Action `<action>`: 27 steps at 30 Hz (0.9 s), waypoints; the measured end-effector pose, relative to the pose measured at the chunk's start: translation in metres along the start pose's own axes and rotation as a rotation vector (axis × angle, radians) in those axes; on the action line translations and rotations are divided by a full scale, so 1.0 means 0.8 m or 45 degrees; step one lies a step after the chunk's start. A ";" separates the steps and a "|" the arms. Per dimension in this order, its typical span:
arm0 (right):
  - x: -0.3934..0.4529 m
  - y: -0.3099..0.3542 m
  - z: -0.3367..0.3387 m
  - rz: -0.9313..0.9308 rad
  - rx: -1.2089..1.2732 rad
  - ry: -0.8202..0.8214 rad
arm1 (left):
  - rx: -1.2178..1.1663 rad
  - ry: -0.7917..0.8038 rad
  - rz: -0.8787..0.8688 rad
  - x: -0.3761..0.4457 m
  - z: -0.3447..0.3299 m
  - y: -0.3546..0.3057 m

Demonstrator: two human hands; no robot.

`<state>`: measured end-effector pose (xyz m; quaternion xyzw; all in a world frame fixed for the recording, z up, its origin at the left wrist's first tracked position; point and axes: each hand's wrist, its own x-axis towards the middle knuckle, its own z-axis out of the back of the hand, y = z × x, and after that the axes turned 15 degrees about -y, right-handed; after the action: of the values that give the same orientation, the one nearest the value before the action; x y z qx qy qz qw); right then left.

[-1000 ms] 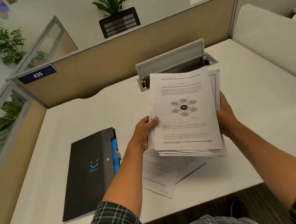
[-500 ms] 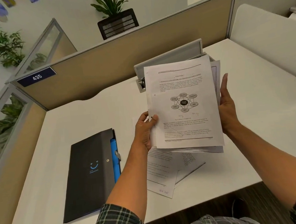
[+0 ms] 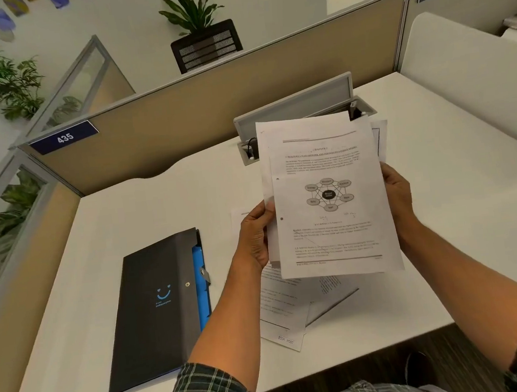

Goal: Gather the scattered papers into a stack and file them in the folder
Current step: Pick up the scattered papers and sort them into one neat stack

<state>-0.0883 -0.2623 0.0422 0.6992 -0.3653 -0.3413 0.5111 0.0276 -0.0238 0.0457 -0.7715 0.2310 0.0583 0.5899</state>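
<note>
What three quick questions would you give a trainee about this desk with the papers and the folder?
1. True or false: the black folder lies shut on the desk.
2. Which hands grip the paper stack? A) left hand only B) right hand only C) both
3. Fill in: loose sheets lie on the desk, directly ____ the held stack.

Key:
1. True; its flap is down, with blue showing at its right edge.
2. C; one hand grips each side edge.
3. Below; they are not yet gathered.
</note>
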 end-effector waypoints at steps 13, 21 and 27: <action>0.010 -0.016 0.010 -0.261 0.167 0.015 | 0.266 -0.161 0.062 0.003 -0.014 0.027; 0.013 -0.018 0.013 -0.146 -0.122 -0.107 | 0.278 -0.179 0.120 0.006 -0.011 0.020; 0.027 -0.015 0.013 -0.209 -0.115 -0.258 | 0.275 -0.216 0.056 0.007 -0.008 0.024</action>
<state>-0.0842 -0.2826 0.0258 0.6650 -0.3410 -0.4667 0.4729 0.0230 -0.0352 0.0290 -0.6905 0.2021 0.1108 0.6856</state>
